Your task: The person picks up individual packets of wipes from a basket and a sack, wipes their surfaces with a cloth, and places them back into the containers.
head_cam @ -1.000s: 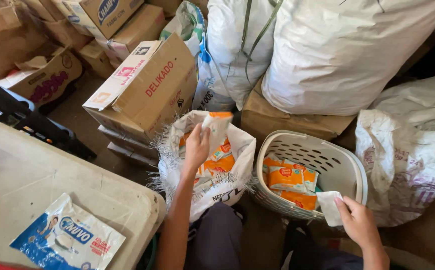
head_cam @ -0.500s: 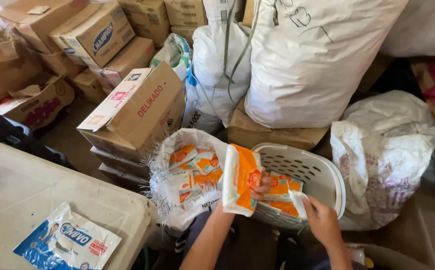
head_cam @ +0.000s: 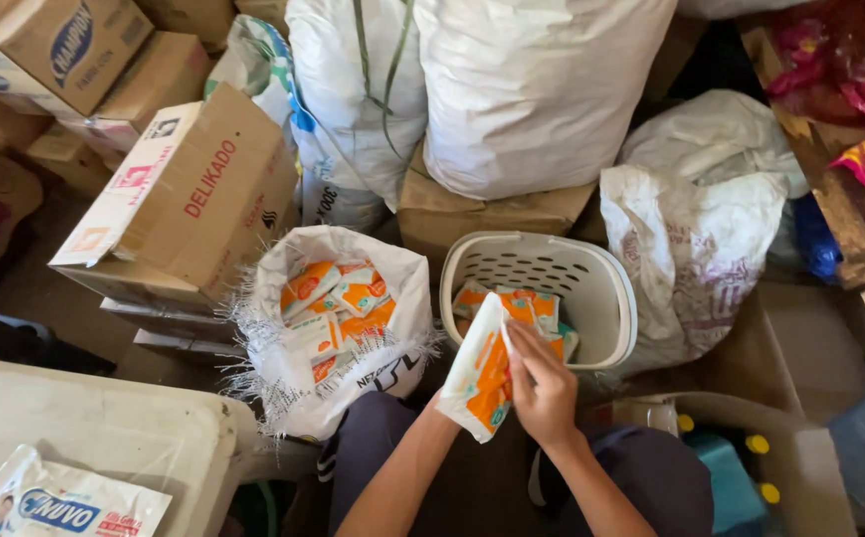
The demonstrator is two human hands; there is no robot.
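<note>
I hold an orange and white packet (head_cam: 477,376) upright in front of a white plastic basket (head_cam: 562,261). My left hand (head_cam: 444,404) grips it from behind and is mostly hidden by it. My right hand (head_cam: 542,386) pinches its right edge with the fingers closed on it. Similar packets (head_cam: 537,306) lie inside the basket. To the left stands an open white woven sack (head_cam: 278,268) with several more orange packets (head_cam: 338,303) in it.
Cardboard boxes (head_cam: 193,189) are stacked at the left. Big full white sacks (head_cam: 532,89) and a crumpled printed bag (head_cam: 691,249) crowd behind the basket. A pale table top (head_cam: 84,428) with a blue and white pouch (head_cam: 54,502) lies at lower left. A box with bottles (head_cam: 741,467) sits lower right.
My left hand lifted a packet out of the sack and carried it right, in front of the basket. My right hand left the basket's rim and closed on that packet.
</note>
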